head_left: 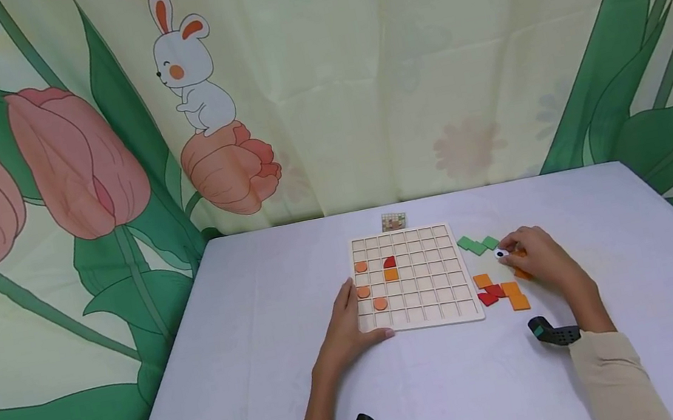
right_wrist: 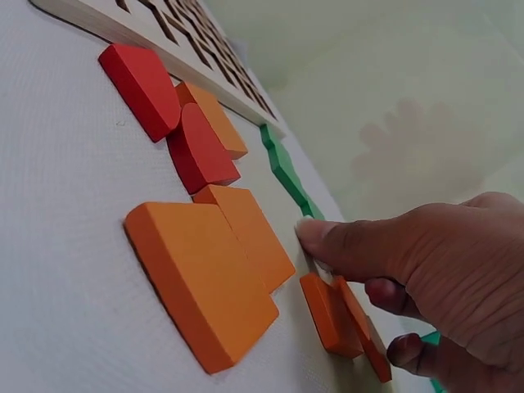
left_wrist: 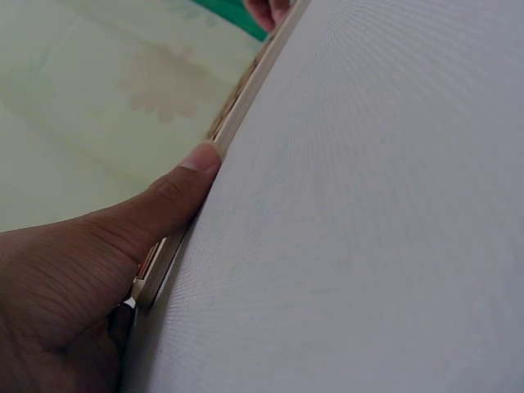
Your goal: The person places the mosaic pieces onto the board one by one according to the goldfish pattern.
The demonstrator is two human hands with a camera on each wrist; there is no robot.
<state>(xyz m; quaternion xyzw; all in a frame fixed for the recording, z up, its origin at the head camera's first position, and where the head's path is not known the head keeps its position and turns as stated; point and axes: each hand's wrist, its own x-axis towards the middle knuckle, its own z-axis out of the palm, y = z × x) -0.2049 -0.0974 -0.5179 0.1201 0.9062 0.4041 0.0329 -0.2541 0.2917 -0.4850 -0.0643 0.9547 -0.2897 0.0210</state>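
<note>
A pale wooden grid board lies on the table. My left hand rests at its near left corner, fingers along the left side and thumb along the front edge. In the left wrist view the thumb presses the board's rim. In the grid sit three orange discs, a red rounded piece and an orange square. Right of the board, my right hand pinches a white eye piece with a dark spot. Its fingertips partly hide that piece.
Loose orange squares and red rounded pieces lie beside the board. Green pieces lie farther back, and more orange pieces under the right hand. A small patterned card lies behind the board.
</note>
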